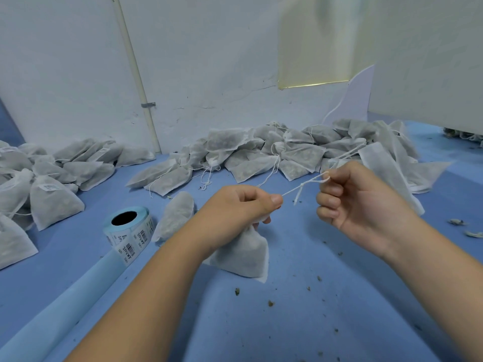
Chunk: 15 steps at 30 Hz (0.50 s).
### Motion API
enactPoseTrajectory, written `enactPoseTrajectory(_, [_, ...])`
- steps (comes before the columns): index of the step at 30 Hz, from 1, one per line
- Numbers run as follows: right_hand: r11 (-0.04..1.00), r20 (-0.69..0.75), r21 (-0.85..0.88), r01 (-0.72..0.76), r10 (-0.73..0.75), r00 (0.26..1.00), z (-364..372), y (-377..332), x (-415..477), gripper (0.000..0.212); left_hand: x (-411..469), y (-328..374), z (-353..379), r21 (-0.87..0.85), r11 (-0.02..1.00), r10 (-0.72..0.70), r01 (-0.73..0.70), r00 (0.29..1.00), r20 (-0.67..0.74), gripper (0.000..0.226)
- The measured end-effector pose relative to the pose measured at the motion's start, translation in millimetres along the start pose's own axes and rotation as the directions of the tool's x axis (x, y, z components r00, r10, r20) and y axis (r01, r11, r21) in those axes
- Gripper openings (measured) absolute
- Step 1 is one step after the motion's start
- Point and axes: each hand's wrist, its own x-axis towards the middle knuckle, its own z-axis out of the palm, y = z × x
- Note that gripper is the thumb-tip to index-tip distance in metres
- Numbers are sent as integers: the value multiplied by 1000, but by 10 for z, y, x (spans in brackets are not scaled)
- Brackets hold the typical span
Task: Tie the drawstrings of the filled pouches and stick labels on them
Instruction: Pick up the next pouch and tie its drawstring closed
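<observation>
My left hand (243, 205) clamps the pouch (245, 254) by its neck while my right hand (347, 202), right of the pouch, pinches its drawstring (300, 188) taut.

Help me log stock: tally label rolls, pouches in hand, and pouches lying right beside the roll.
Label roll: 1
Pouch in hand: 1
Pouch beside the roll: 1
Total: 3

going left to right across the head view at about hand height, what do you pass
labelled pouch → label roll → loose pouch → left hand → drawstring → right hand → scraps. The held pouch hangs under the left hand's grip, so it is left out.
</observation>
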Motion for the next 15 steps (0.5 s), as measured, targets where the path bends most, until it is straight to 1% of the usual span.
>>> enactPoseTrajectory(1, [1000,-21,15,7,-7,1000,-24,-18,14,20,-6,-7,-16,7,1000,-12,12,1000,22,35])
enactPoseTrajectory(2, [1000,-36,25,11,-10,999,-45,-33,26,20,-7,-12,-25,21,999,-28,27,999,31,35])
enactPoseTrajectory(3, [1000,-44,29,12,-10,999,-61,-43,37,19,-11,-12,-30,40,998,-42,41,999,28,30])
enactPoseTrajectory(5, [1000,-46,26,9,-8,999,-78,-45,54,19,-6,-12,-33,62,996,-59,60,998,-10,20])
enactPoseTrajectory(6, [1000,-43,24,8,-6,999,-84,-41,58,19,1,-19,-38,69,996,-62,64,997,-35,19])
enactPoseTrajectory(9, [1000,-25,10,6,-6,1000,-84,-17,70,22,14,-48,-72,68,995,-65,71,994,-89,19])
enactPoseTrajectory(12, [1000,-13,-5,0,0,1000,-82,8,78,24,1,-73,-119,51,996,-62,68,992,-113,20])
enactPoseTrajectory(15, [1000,-34,5,5,-5,999,-94,-7,88,24,-17,-68,-150,70,994,-79,84,995,-68,17])
